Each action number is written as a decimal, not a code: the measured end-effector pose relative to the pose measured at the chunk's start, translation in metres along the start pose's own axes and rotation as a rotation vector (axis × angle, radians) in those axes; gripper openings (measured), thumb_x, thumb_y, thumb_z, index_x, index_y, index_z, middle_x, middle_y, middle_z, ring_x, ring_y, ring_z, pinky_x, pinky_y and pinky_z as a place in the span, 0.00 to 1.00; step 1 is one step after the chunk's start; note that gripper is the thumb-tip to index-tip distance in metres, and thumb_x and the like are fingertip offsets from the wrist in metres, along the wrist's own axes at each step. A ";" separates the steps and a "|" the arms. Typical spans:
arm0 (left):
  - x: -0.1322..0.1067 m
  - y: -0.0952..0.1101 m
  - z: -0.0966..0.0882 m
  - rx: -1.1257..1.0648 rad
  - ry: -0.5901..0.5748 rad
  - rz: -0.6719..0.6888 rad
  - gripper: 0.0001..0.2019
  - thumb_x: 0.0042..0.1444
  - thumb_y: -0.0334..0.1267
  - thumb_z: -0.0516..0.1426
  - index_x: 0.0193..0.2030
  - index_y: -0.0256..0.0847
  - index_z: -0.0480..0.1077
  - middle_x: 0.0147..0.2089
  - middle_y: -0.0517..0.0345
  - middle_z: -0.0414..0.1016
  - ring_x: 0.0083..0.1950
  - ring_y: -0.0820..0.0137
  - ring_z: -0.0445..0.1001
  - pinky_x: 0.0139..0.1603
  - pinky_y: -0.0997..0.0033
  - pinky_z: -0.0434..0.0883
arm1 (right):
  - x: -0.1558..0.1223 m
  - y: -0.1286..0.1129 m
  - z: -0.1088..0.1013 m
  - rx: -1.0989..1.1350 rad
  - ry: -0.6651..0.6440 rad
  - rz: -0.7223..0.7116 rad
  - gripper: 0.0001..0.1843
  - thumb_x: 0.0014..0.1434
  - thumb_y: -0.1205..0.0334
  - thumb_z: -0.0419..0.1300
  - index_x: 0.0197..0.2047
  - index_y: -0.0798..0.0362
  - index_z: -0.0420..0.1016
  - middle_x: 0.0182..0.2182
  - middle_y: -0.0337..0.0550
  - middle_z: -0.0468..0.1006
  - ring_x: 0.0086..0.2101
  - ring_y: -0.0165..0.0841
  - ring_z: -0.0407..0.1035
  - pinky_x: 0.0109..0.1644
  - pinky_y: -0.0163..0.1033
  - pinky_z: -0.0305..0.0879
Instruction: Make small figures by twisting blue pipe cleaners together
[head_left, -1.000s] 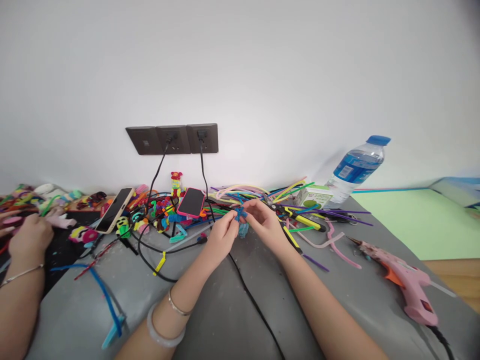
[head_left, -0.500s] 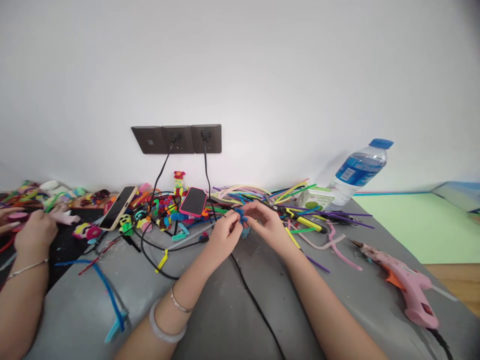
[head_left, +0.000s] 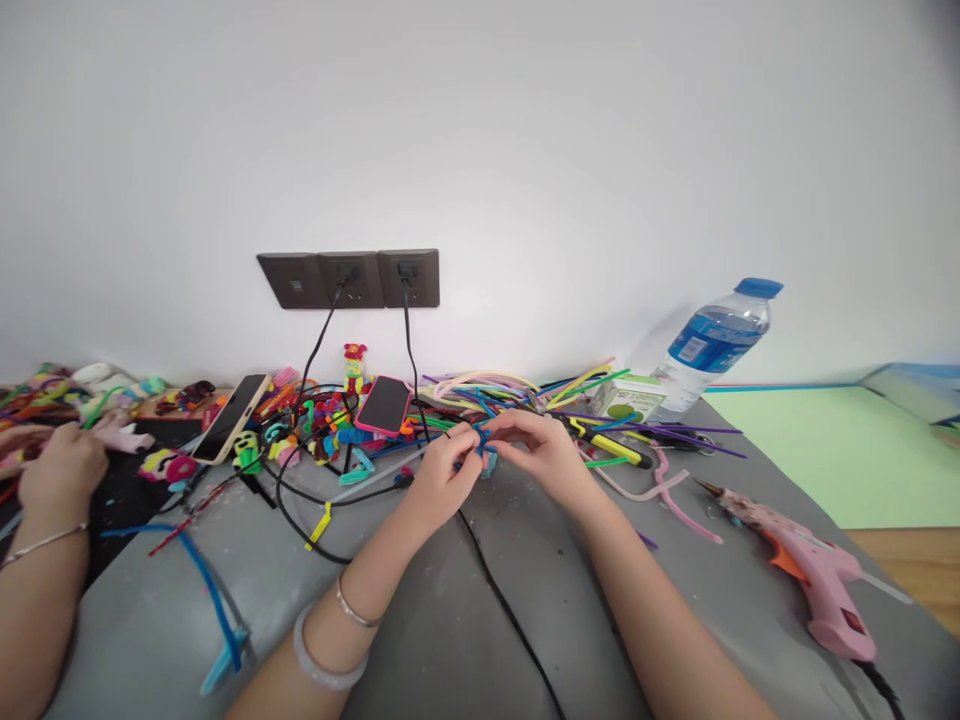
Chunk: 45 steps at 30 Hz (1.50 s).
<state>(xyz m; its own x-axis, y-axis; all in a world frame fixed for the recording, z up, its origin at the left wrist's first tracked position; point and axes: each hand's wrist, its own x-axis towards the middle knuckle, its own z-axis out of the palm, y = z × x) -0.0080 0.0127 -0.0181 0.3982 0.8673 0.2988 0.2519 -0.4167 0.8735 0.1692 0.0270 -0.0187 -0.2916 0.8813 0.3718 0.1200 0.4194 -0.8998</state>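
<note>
Grey tabletop (head_left: 547, 590) below, your left hand (head_left: 444, 478) and right hand (head_left: 546, 458) both pinch the blue piece (head_left: 483, 441); keep fingertips close, pressure light, wrists steady.

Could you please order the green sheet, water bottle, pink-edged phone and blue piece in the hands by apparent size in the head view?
Green sheet
Water bottle
Pink-edged phone
Blue piece, though partly hidden
</note>
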 end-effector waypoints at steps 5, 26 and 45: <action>0.001 -0.002 0.000 -0.002 -0.002 0.002 0.14 0.62 0.35 0.46 0.25 0.41 0.56 0.29 0.61 0.57 0.31 0.71 0.60 0.33 0.71 0.56 | -0.002 -0.005 0.000 -0.104 -0.040 -0.077 0.09 0.59 0.64 0.60 0.43 0.51 0.77 0.38 0.46 0.80 0.37 0.36 0.77 0.43 0.43 0.77; 0.000 0.001 0.004 -0.280 -0.009 -0.143 0.09 0.56 0.35 0.46 0.25 0.40 0.59 0.28 0.62 0.62 0.31 0.72 0.63 0.34 0.74 0.63 | -0.007 -0.007 0.012 -0.418 0.043 -0.200 0.10 0.54 0.71 0.57 0.39 0.50 0.69 0.32 0.41 0.76 0.30 0.33 0.72 0.36 0.39 0.71; 0.002 -0.006 0.000 -0.172 0.025 0.022 0.13 0.61 0.36 0.47 0.25 0.41 0.57 0.30 0.59 0.61 0.34 0.70 0.63 0.36 0.72 0.62 | -0.007 -0.012 0.016 -0.388 0.089 -0.286 0.10 0.57 0.72 0.55 0.41 0.50 0.68 0.33 0.41 0.74 0.30 0.31 0.71 0.36 0.35 0.70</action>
<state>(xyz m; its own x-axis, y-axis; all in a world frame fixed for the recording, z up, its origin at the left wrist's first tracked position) -0.0083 0.0169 -0.0228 0.3791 0.8658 0.3265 0.0877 -0.3848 0.9188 0.1546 0.0121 -0.0140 -0.2844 0.7268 0.6252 0.3967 0.6829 -0.6134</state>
